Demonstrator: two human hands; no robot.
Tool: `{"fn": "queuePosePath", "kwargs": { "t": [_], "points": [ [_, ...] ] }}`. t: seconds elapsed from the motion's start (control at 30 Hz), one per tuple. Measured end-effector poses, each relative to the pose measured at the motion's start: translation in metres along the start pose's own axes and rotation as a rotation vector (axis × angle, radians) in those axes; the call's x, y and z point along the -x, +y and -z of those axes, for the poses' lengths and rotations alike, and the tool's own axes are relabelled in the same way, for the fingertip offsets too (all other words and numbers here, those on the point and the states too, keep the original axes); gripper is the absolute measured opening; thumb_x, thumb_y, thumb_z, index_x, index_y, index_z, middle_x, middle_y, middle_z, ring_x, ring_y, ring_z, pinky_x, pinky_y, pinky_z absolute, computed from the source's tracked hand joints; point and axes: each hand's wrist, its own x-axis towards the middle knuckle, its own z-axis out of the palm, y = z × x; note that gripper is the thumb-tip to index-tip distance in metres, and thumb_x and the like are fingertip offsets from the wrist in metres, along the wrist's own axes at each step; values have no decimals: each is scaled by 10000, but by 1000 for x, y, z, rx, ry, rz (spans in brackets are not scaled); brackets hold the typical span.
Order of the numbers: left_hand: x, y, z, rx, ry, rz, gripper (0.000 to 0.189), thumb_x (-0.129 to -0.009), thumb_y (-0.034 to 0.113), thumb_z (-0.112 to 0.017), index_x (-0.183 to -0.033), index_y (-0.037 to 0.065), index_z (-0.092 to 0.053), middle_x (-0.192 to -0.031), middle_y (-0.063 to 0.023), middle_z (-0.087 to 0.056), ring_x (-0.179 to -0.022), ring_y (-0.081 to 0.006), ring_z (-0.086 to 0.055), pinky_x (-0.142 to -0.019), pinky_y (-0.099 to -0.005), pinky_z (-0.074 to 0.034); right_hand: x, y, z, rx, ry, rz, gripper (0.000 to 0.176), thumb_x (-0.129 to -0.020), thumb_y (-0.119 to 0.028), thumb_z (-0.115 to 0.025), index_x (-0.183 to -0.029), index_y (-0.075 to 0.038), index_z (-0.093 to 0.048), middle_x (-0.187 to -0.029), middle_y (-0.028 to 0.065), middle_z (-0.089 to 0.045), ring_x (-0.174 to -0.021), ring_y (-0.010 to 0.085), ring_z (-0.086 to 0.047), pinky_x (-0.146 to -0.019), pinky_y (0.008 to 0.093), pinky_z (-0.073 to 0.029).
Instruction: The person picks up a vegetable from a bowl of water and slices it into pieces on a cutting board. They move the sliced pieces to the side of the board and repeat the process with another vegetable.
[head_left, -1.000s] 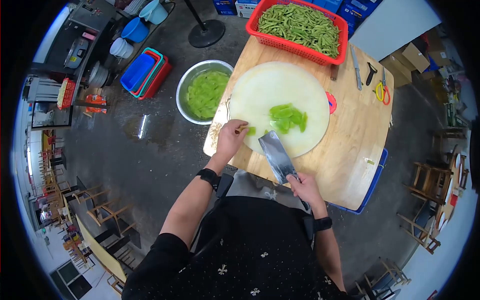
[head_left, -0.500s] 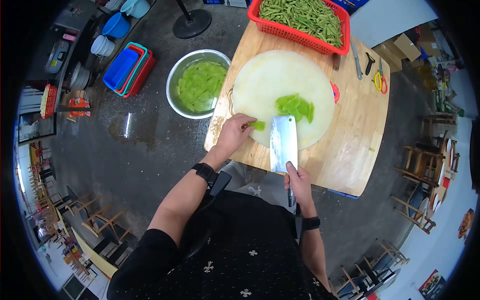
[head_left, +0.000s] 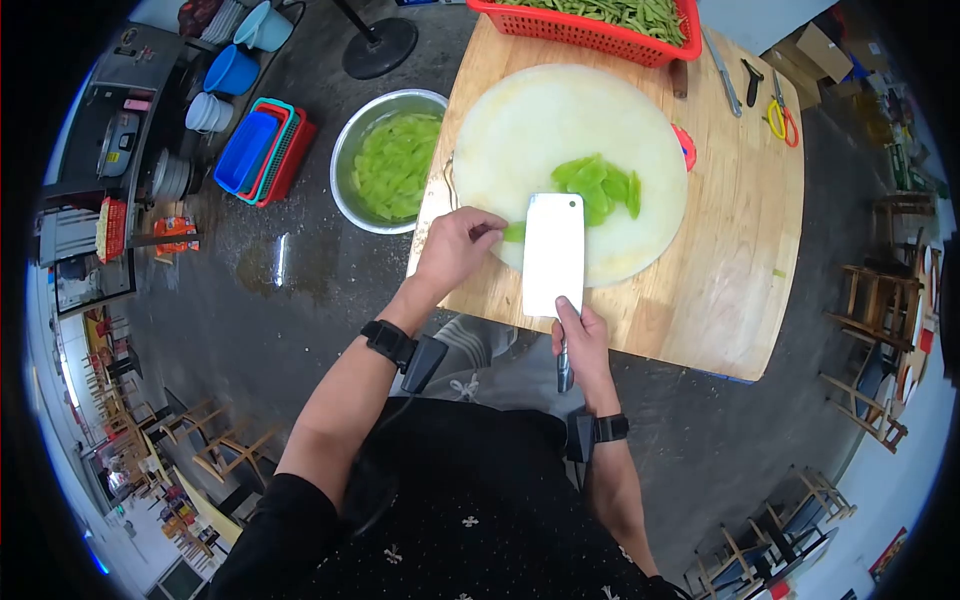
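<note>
My right hand (head_left: 585, 345) is wrapped round the handle of a cleaver (head_left: 553, 255), thumb near the base of the blade. The wide blade shines white and lies over the near part of a round white cutting board (head_left: 540, 120). At the board's left edge my left hand (head_left: 460, 245) pinches a piece of pale green vegetable (head_left: 514, 232), which meets the blade's left edge in this view. Just beyond the blade, a small heap of thin green slices (head_left: 595, 185) rests on the board.
The board lies on a wooden table (head_left: 720, 270). At its back stands a red basket (head_left: 590, 38) of green pods. A knife (head_left: 722, 75), a black peeler (head_left: 752, 82) and scissors (head_left: 780, 115) lie right. On the floor, left, are a metal basin (head_left: 340, 165) of green slices and stacked baskets (head_left: 262, 150).
The cleaver has moved left, closing the gap to the green piece in my left hand. Its blade now reflects bright white. The whole view has shifted slightly.
</note>
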Motion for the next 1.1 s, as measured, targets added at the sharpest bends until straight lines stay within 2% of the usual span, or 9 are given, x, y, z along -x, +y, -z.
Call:
{"fn": "queuePosePath", "kwargs": {
  "t": [0.7,0.77,1.0,1.07,1.1],
  "points": [
    [-6,-1,8,-21,-37,61,166,-909,112,-814,-1050,26,-830,-932,-129,-806,-809,-218,-761,-783,-340,-600,1,9,-15,5,-14,31,409,-1112,-349,-640,-824,-59,-617,-629,7,-578,-513,93,-524,-502,270,-400],
    [-7,-2,8,-9,-31,22,163,-913,111,-812,-1050,26,-829,-932,-129,-804,-816,-212,-758,-788,-335,-599,1,12,-15,-11,-28,33,358,-1109,-370,-648,-888,-87,-642,-641,-9,-576,-503,81,-519,-479,248,-389],
    [-7,-2,9,8,-19,21,157,-918,98,-811,-1055,24,-828,-947,-129,-802,-818,-208,-756,-789,-335,-598,2,13,-11,5,-48,6,351,-1098,-365,-667,-891,-82,-652,-640,-5,-576,-498,88,-523,-476,253,-399],
    [-7,0,10,-19,-35,38,152,-918,84,-830,-1055,18,-829,-934,-93,-810,-817,-135,-752,-783,-296,-607,3,13,-11,-5,-63,6,348,-1094,-365,-675,-892,-82,-653,-642,-3,-579,-496,90,-527,-472,252,-398],
    [-7,-1,9,-18,-35,38,152,-918,84,-830,-1055,18,-829,-934,-93,-810,-817,-135,-752,-783,-296,-607,4,13,-10,-4,-63,5,348,-1094,-365,-675,-892,-82,-653,-642,-3,-579,-496,90,-527,-472,252,-398]
  ]
}}
